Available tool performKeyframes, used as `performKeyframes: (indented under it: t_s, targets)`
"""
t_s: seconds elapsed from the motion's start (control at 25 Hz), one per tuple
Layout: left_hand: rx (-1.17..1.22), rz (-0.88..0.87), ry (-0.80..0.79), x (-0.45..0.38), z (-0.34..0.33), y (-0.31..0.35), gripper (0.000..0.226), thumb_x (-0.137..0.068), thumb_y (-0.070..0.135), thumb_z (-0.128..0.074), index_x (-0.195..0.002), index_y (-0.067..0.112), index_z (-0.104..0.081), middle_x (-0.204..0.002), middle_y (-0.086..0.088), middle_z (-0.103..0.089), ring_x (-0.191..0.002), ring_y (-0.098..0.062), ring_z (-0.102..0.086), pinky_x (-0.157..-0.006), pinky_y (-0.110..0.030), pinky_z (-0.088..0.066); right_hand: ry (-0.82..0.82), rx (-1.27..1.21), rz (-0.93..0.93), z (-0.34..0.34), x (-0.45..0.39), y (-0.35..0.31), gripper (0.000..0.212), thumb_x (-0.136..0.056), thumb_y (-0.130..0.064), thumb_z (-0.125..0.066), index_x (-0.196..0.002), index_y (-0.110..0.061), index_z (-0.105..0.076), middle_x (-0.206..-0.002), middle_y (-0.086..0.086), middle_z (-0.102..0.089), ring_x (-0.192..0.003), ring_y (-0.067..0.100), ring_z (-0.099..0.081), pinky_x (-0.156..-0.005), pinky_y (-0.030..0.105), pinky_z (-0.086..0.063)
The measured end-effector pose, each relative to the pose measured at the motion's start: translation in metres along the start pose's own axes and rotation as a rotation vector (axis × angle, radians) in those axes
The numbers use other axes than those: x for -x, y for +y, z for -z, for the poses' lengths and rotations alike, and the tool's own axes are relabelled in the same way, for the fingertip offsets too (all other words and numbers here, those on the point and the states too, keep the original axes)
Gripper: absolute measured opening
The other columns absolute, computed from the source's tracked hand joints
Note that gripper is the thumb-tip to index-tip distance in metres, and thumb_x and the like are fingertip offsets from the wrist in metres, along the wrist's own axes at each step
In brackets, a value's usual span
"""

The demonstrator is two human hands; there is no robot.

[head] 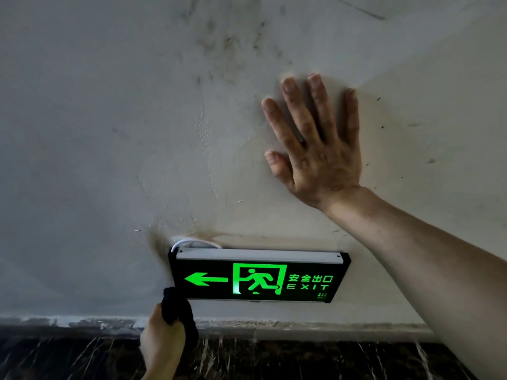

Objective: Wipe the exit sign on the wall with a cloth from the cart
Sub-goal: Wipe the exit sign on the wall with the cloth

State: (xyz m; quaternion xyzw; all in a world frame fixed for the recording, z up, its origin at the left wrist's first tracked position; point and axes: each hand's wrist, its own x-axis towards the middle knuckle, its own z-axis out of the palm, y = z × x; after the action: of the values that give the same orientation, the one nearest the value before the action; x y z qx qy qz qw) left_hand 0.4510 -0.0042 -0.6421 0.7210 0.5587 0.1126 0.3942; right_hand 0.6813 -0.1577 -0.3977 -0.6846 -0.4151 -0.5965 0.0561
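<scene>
- Exit sign (259, 277) sat low on a pale, scuffed wall (109, 133), just above a dark marble-look baseboard (301, 360); black housing, lit green arrow pointing left, running-figure pictogram, Chinese characters & "EXIT" to the right.
- White cable (192, 241) looped out of the wall at the sign's top-left corner; brownish stain spread on the plaster around it.
- Left hand (162, 341) came up from the bottom edge of the frame w/ its grip closed around a bunched dark cloth (177, 305).
- Top of the cloth touched the sign's lower-left corner, beside the arrow.
- Right hand (315, 149) lay flat against the wall above & to the right of the sign, fingers (295, 113) spread wide, holding nothing; palm pressed to the plaster, clear of the sign.
- Right forearm (411, 256) ran diagonally from the lower-right corner, crossing in front of the wall past the sign's right end.
- Grey smudges & dark flecks marked the wall higher up.
</scene>
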Motion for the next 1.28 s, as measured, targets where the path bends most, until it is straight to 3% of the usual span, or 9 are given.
performKeyframes:
  t_s: [0.12, 0.28, 0.44, 0.64, 0.8, 0.88, 0.96, 1.08, 1.28]
  targets:
    - [0.013, 0.081, -0.112, 0.014, -0.001, -0.003, 0.019, -0.091, 0.004, -0.055, -0.107, 0.011, -0.062, -0.111, -0.023, -0.067, -0.091, -0.033, -0.058, -0.079, -0.033, -0.04, -0.03, -0.019, -0.006, 0.008, -0.003, -0.001, 0.062, -0.096, -0.048, -0.038, -0.151, -0.023, -0.025, -0.155, 0.004, -0.024, -0.143, 0.031, -0.018, -0.116, 0.056, 0.001]
    - [0.221, 0.043, -0.378, 0.044, 0.006, 0.002, 0.028, -0.086, -0.012, -0.059, -0.109, 0.002, -0.067, -0.08, -0.007, -0.067, -0.073, -0.018, -0.058, -0.058, -0.026, -0.042, -0.196, -0.043, -0.02, 0.026, -0.004, -0.002, 0.063, -0.097, -0.047, -0.038, -0.152, -0.023, -0.017, -0.162, 0.002, -0.009, -0.145, 0.03, -0.011, -0.115, 0.054, 0.006]
    - [0.481, -0.037, -0.438, 0.077, 0.023, 0.02, 0.025, -0.077, -0.016, -0.072, -0.093, 0.001, -0.064, -0.073, -0.005, -0.067, -0.068, -0.015, -0.061, -0.049, -0.015, -0.047, -0.364, -0.176, -0.087, 0.063, -0.013, -0.008, 0.063, -0.096, -0.044, -0.039, -0.152, -0.02, -0.021, -0.162, 0.005, -0.011, -0.148, 0.03, -0.01, -0.118, 0.053, -0.004]
    - [0.769, -0.133, -0.643, 0.104, 0.048, 0.066, 0.051, -0.048, 0.0, -0.078, -0.098, -0.003, -0.067, -0.076, -0.012, -0.075, -0.073, -0.025, -0.071, -0.065, -0.029, -0.057, -0.495, -0.663, -0.341, 0.129, 0.044, -0.036, 0.048, -0.09, -0.04, -0.046, -0.134, -0.023, -0.052, -0.148, -0.007, -0.042, -0.142, 0.012, -0.031, -0.113, 0.041, -0.032]
    - [0.838, -0.235, -0.929, 0.128, 0.078, 0.098, 0.062, -0.054, -0.007, -0.078, -0.114, -0.001, -0.067, -0.101, -0.025, -0.072, -0.094, -0.038, -0.069, -0.086, -0.042, -0.056, -1.001, -1.284, -0.766, 0.152, 0.075, -0.04, 0.067, -0.081, -0.052, -0.065, -0.138, -0.056, -0.029, -0.151, -0.032, -0.017, -0.142, -0.005, -0.016, -0.112, 0.025, -0.024]
    - [0.781, -0.267, -1.04, 0.141, 0.099, 0.111, 0.061, -0.063, -0.01, -0.07, -0.122, 0.004, -0.065, -0.109, -0.024, -0.071, -0.101, -0.036, -0.068, -0.087, -0.039, -0.056, -1.115, -1.582, -0.948, 0.161, 0.07, -0.033, 0.082, -0.072, -0.046, -0.077, -0.139, -0.055, -0.031, -0.147, -0.028, -0.03, -0.135, -0.004, -0.034, -0.106, 0.023, -0.036]
    - [0.712, -0.273, -1.074, 0.153, 0.123, 0.13, 0.064, -0.064, -0.009, -0.067, -0.126, 0.008, -0.063, -0.115, -0.022, -0.071, -0.107, -0.034, -0.067, -0.091, -0.038, -0.054, -1.103, -1.724, -1.087, 0.171, 0.054, -0.021, 0.078, -0.068, -0.034, -0.083, -0.135, -0.047, -0.045, -0.137, -0.022, -0.05, -0.123, 0.001, -0.052, -0.094, 0.022, -0.047]
    - [0.671, -0.269, -1.024, 0.179, 0.165, 0.169, 0.061, -0.064, -0.006, -0.069, -0.123, 0.011, -0.065, -0.112, -0.016, -0.074, -0.109, -0.03, -0.068, -0.091, -0.037, -0.055, -1.013, -1.644, -1.247, 0.196, 0.009, 0.0, 0.038, -0.079, -0.008, -0.073, -0.107, -0.033, -0.07, -0.108, -0.002, -0.073, -0.104, 0.015, -0.067, -0.084, 0.032, -0.056]
    - [0.746, -0.123, -0.941, 0.225, 0.261, 0.252, 0.049, -0.066, -0.003, -0.078, -0.114, -0.002, -0.068, -0.11, -0.027, -0.072, -0.098, -0.035, -0.07, -0.074, -0.035, -0.056, -0.926, -1.515, -1.591, 0.257, -0.1, 0.054, 0.023, -0.085, 0.0, -0.059, -0.091, -0.021, -0.068, -0.083, 0.006, -0.071, -0.076, 0.022, -0.07, -0.064, 0.036, -0.054]
